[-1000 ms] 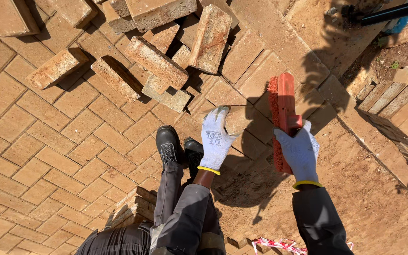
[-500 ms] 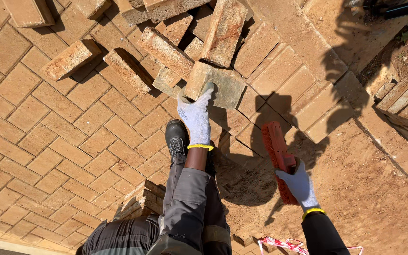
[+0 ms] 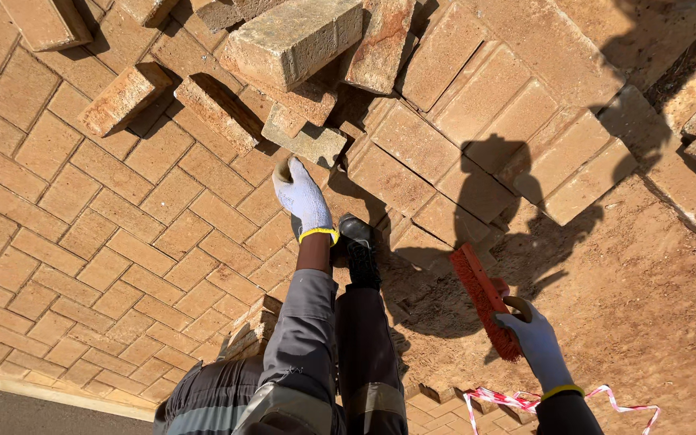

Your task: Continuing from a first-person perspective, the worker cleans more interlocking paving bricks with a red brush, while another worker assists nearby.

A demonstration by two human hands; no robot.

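On a paved floor of tan rectangular bricks laid in a herringbone pattern [image 3: 106, 234], seen from above, a person's right hand [image 3: 535, 342] in a pale grey glove has its grip closed round the handle end of a red plastic scrubbing brush with red bristles [image 3: 483, 296]. The brush slants up and to the left from that grip, its bristle edge facing down towards a patch of bare brown sand [image 3: 630, 298], with its shadow just beside it. The left hand [image 3: 303, 196], in a white glove with a yellow cuff, reaches up the view, fingers half curled and holding nothing; its fingertips touch the lower edge of a pale chipped grey-tan brick [image 3: 309, 142]. Above that grip lies a heap of loose tan bricks [image 3: 300, 40], tilted and leaning on one another. Just right of the left wrist is a black boot [image 3: 358, 246], and below it a grey trouser leg [image 3: 348, 354]. Near the right wrist, red-and-white striped tape [image 3: 606, 396] lies on the sand.
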